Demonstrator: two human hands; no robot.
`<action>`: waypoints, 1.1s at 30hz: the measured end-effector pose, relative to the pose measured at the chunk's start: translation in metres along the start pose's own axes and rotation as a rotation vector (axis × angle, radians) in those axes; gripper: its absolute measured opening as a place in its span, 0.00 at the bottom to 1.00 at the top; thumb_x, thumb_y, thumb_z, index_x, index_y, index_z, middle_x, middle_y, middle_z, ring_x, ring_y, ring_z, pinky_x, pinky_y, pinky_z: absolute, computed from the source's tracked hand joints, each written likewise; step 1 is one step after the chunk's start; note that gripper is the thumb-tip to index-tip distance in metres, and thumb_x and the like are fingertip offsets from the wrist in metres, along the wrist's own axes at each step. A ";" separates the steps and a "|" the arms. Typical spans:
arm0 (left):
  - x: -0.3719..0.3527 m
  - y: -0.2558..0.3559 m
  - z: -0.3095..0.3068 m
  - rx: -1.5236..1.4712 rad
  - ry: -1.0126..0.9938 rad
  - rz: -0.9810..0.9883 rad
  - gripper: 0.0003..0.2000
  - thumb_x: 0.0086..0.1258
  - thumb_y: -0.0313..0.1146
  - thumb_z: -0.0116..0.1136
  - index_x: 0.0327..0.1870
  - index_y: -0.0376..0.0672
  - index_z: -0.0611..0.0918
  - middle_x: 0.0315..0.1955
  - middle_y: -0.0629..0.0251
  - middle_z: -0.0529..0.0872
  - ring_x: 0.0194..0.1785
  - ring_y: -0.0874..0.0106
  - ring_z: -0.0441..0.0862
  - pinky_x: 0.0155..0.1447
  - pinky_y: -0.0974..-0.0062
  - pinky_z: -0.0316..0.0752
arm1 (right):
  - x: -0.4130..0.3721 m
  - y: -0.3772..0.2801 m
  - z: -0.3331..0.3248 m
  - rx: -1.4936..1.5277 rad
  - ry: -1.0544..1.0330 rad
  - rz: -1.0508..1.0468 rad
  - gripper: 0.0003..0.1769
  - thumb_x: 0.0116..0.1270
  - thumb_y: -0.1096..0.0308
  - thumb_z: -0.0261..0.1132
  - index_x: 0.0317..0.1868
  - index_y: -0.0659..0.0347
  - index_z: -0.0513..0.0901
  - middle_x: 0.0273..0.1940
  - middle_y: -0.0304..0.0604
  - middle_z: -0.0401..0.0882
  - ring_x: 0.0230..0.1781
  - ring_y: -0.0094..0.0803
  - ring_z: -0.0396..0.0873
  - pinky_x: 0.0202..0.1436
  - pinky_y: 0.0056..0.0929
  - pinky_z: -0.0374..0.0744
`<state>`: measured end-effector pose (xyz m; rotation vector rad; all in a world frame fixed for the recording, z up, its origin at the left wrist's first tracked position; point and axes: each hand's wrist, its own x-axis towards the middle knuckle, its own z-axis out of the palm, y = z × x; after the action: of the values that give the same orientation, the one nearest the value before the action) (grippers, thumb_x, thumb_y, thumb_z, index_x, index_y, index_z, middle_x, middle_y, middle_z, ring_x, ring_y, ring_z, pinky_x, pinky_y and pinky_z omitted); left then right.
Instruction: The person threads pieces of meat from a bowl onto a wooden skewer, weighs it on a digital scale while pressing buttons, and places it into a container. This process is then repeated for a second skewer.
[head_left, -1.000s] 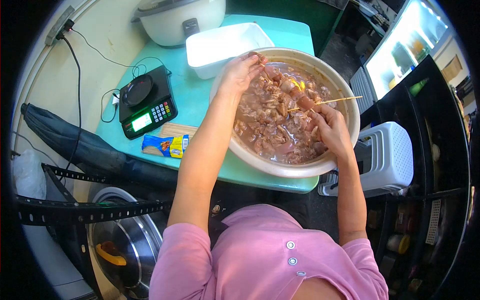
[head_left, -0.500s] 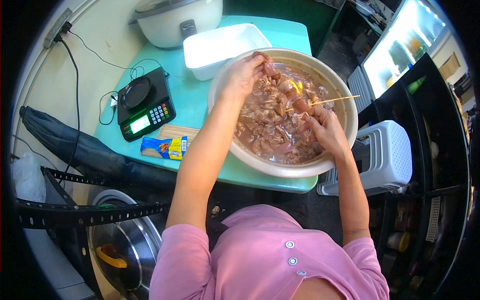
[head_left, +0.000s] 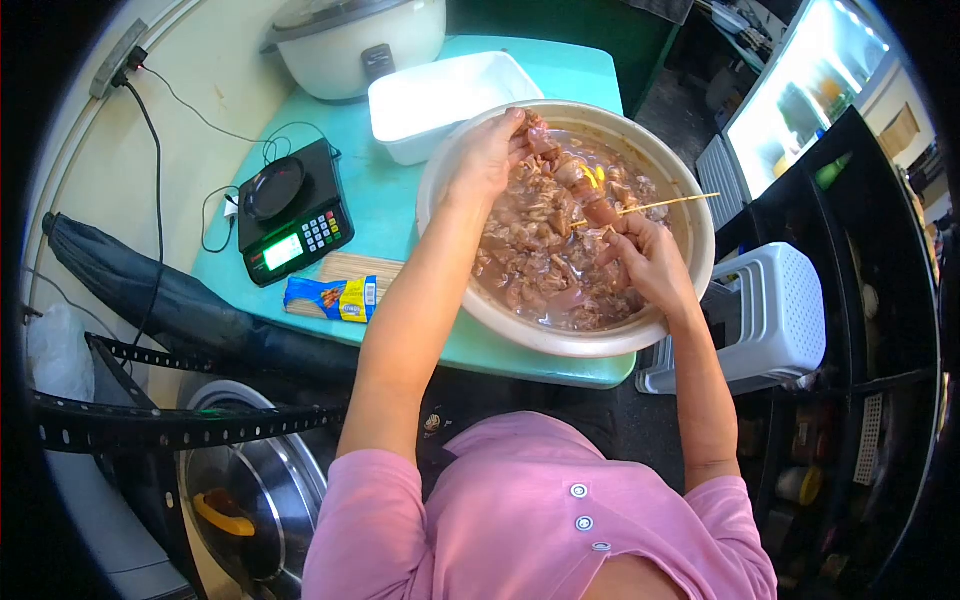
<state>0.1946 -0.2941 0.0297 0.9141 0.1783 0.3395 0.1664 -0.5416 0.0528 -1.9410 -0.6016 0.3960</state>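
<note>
A large round basin holds many cut pieces of raw meat in brownish liquid. Over it, my left hand is closed on a piece of meat near the far rim. My right hand pinches the lower end of a line of meat slanting up toward my left hand; whether a stick runs through it is hidden. A thin bamboo skewer crosses just above the right fingers, its tip past the basin's right rim. Something yellow shows beside the meat.
Behind the basin stands a white rectangular tub, with a rice cooker farther back. A digital scale and an opened pack of bamboo skewers lie left on the turquoise table. Right of it are plastic stools and black shelving.
Both hands stay almost where they were, gripping the meat. The view has shifted very slightly, and the meat by my left hand has tilted a little.
</note>
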 end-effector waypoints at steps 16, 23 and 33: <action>-0.001 -0.004 0.006 -0.050 -0.067 -0.081 0.10 0.73 0.32 0.50 0.49 0.38 0.75 0.42 0.55 0.83 0.47 0.64 0.83 0.52 0.65 0.81 | 0.000 0.004 0.001 -0.019 0.006 -0.026 0.08 0.67 0.73 0.56 0.36 0.70 0.78 0.24 0.43 0.81 0.15 0.23 0.73 0.19 0.25 0.70; -0.005 0.010 0.006 -0.095 0.026 -0.079 0.13 0.75 0.35 0.46 0.50 0.33 0.73 0.44 0.49 0.82 0.47 0.61 0.83 0.52 0.62 0.81 | 0.001 0.003 0.002 0.016 -0.001 -0.026 0.07 0.68 0.73 0.56 0.36 0.70 0.77 0.24 0.43 0.82 0.14 0.22 0.72 0.18 0.24 0.69; -0.005 0.006 0.006 0.032 0.011 -0.031 0.12 0.74 0.31 0.47 0.50 0.30 0.74 0.40 0.50 0.83 0.43 0.60 0.84 0.49 0.61 0.82 | 0.002 0.008 0.001 -0.032 0.003 -0.031 0.08 0.67 0.73 0.56 0.37 0.70 0.78 0.24 0.43 0.81 0.14 0.21 0.72 0.18 0.24 0.69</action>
<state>0.1906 -0.2971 0.0383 0.9405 0.2088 0.3137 0.1698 -0.5426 0.0452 -1.9597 -0.6393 0.3658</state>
